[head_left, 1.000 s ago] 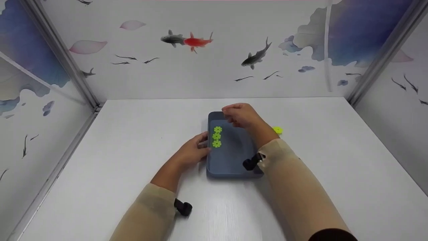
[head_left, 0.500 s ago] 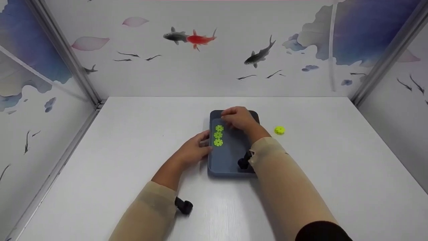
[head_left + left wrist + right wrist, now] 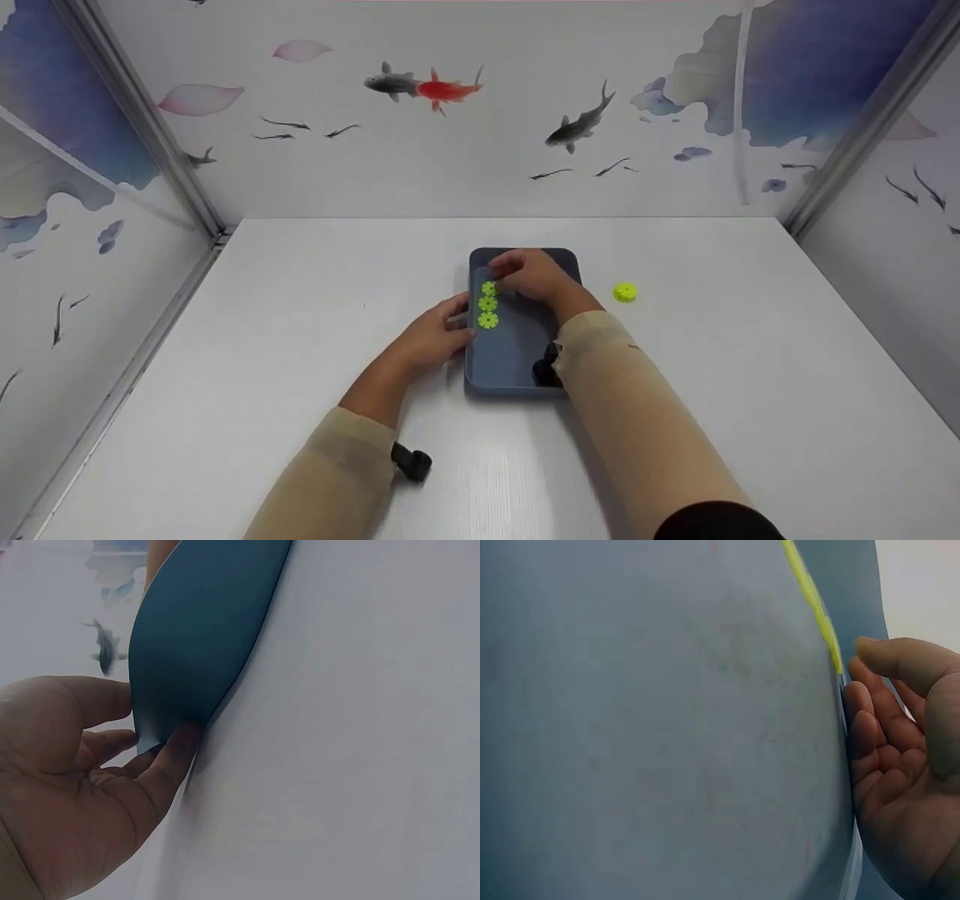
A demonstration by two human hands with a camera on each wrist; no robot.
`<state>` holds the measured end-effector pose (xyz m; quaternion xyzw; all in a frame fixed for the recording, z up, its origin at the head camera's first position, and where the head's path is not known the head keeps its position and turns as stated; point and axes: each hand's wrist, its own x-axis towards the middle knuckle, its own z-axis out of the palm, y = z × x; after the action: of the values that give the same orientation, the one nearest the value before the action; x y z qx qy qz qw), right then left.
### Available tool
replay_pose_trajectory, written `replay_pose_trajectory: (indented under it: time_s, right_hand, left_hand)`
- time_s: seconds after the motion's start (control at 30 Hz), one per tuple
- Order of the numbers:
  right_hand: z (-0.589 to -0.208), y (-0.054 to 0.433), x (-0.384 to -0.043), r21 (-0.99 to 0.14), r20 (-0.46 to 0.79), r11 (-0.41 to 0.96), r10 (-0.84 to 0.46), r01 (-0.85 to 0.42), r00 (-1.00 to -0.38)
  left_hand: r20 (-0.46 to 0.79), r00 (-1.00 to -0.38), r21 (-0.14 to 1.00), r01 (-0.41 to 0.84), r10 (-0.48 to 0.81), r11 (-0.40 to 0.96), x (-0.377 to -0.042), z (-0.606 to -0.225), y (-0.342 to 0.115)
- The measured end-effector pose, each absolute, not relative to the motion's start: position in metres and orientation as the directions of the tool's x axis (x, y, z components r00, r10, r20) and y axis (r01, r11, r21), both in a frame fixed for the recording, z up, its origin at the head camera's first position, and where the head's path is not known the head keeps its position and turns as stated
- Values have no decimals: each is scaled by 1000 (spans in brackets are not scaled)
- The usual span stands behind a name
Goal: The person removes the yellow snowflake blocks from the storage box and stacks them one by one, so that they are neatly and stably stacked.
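Note:
A shallow grey-blue tray [image 3: 517, 386] lies on the table, with three yellow-green notched plastic discs [image 3: 487, 304] in a column along its left side. My left hand [image 3: 435, 337] rests against the tray's outer left wall, the thumb and fingers spread along it. In the left wrist view, fingertips touch the blue-looking tray wall [image 3: 202, 622]. My right hand [image 3: 532, 276] is low over the far part of the tray, its fingertips beside the farthest disc and overlapping its edge. In the right wrist view its fingers are loosely bent near a yellow strip [image 3: 817, 607], nothing visible between them.
A small stack of similar yellow-green discs [image 3: 625, 292] sits on the white table [image 3: 262, 337], right of the tray. White panels printed with fish [image 3: 450, 90] enclose the back and sides. A black wrist mount [image 3: 412, 463] sticks out from the left sleeve.
My right hand has moved nearer and slightly left, down to the farthest disc. The disc stack on the right has come fully into view. My left hand stays at the tray wall.

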<state>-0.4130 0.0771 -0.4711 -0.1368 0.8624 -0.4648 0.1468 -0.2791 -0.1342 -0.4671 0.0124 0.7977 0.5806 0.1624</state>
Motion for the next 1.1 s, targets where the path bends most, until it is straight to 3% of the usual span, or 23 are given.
replay_pose_trajectory:
  time_s: [0.27, 1.1]
  right_hand:
    - [-469, 76, -410, -809, -135, 568, -435, -155, -890]
    - [-467, 73, -408, -734, -147, 657, -401, -172, -904]
  left_hand:
    - [-238, -947, 935, -163, 215, 315, -279, -467, -134]
    - [-244, -943, 935, -168, 225, 313, -278, -467, -134]
